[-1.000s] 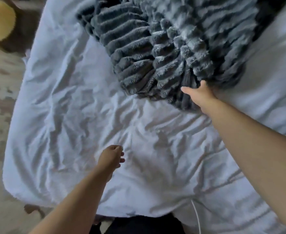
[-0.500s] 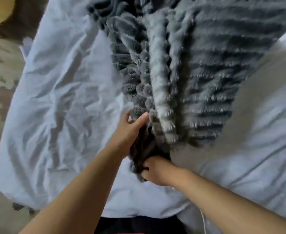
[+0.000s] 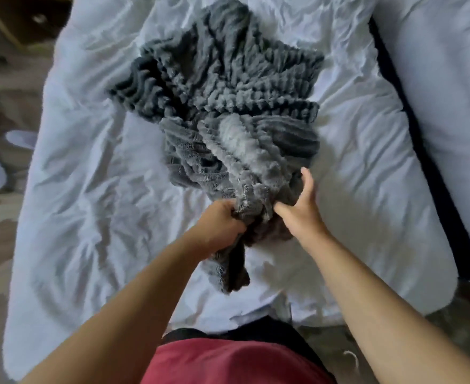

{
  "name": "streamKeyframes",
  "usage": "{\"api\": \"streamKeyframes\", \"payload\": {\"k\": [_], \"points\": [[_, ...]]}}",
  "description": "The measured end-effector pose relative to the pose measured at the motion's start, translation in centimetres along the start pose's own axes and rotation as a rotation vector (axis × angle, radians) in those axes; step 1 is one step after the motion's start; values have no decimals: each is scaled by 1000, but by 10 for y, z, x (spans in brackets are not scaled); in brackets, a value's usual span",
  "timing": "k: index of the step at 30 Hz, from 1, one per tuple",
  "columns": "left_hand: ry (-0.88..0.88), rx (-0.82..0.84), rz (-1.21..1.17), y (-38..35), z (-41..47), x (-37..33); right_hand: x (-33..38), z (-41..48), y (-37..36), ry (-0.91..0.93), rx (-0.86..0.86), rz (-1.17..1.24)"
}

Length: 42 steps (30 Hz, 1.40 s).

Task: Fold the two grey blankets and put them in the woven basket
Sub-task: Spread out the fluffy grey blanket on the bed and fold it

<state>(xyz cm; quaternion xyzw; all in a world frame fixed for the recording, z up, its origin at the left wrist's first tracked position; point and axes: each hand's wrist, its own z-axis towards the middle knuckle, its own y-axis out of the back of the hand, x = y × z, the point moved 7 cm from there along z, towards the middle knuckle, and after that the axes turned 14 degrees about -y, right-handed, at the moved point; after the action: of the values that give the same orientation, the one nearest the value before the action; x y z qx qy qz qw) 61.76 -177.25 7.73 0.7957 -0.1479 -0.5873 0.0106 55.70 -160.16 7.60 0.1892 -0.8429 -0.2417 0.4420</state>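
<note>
Grey ribbed blanket (image 3: 228, 87) lies crumpled at the middle of the bed (image 3: 89, 189), with its bunched end toward the near edge. Left hand (image 3: 220, 225) grasps that end, and right hand (image 3: 300, 214) touches it, fingers extended.

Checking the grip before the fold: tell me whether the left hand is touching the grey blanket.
Touching. The head view shows the left hand gripping a bunched edge of the grey blanket.

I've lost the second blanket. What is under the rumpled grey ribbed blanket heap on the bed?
Around the grey ribbed blanket heap only the wrinkled white bed sheet shows, so it lies on that. Anything beneath the heap's middle is covered.
</note>
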Motion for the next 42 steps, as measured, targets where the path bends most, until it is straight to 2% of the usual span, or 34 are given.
{"api": "streamKeyframes", "payload": {"k": [2, 3, 5, 7, 8, 9, 11, 12, 13, 15, 16, 18, 19, 21, 23, 25, 27, 30, 31, 33, 35, 37, 38, 40, 42], "points": [[-51, 26, -3, 12, -10, -22, 12, -8, -11, -44, 256, -30], [-89, 23, 43, 22, -12, -35, 20, -11, -11, -31, 322, -59], [-189, -63, 220, 54, -11, -69, 53, -13, 11, 88, 260, -171], [-278, -332, 351, 104, -11, -107, 98, -2, 63, 214, 15, -145], [-302, -511, 347, 134, -17, -124, 118, 7, 99, 233, -125, 25], [-319, -703, 320, 163, -28, -140, 132, 12, 135, 216, -203, 294], [-372, -1039, 133, 206, -58, -153, 140, 17, 189, 181, -211, 865], [-402, -1134, 3, 216, -70, -147, 133, 18, 202, 192, -224, 1000], [-384, -1188, -42, 216, -77, -136, 122, 16, 206, 191, -281, 954], [-162, -1141, 109, 201, -78, -97, 82, 27, 190, 127, -380, 540], [9, -1032, 212, 187, -74, -66, 52, 38, 166, 73, -300, 247], [294, -759, 258, 149, -72, -3, -33, 50, 105, -149, 61, -237], [383, -655, 211, 128, -76, 25, -78, 48, 89, -284, 181, -394], [485, -552, 102, 95, -90, 63, -140, 39, 78, -453, 242, -575], [554, -488, 76, 70, -100, 78, -161, 29, 69, -478, 272, -618], [559, -439, 119, 59, -96, 71, -150, 33, 59, -396, 305, -677], [442, -413, 146, 57, -78, 39, -113, 38, 57, -336, 325, -713], [240, -504, 79, 69, -48, -39, -22, 37, 60, -137, 279, -778], [168, -523, -7, 72, -38, -65, 11, 29, 51, -14, 370, -744], [2, -475, -259, 71, -20, -117, 66, -10, 25, 158, 709, -551], [-196, -410, -460, 70, -7, -165, 102, -45, 10, 358, 838, -550], [-369, -437, -493, 78, -3, -192, 139, -50, 12, 574, 636, -519], [-418, -511, -388, 85, -7, -199, 155, -46, 23, 581, 510, -422], [-434, -711, -68, 104, -20, -197, 182, -33, 53, 448, 360, -146], [-304, -728, 42, 103, -29, -177, 206, -31, 79, 319, 376, 139]]}}
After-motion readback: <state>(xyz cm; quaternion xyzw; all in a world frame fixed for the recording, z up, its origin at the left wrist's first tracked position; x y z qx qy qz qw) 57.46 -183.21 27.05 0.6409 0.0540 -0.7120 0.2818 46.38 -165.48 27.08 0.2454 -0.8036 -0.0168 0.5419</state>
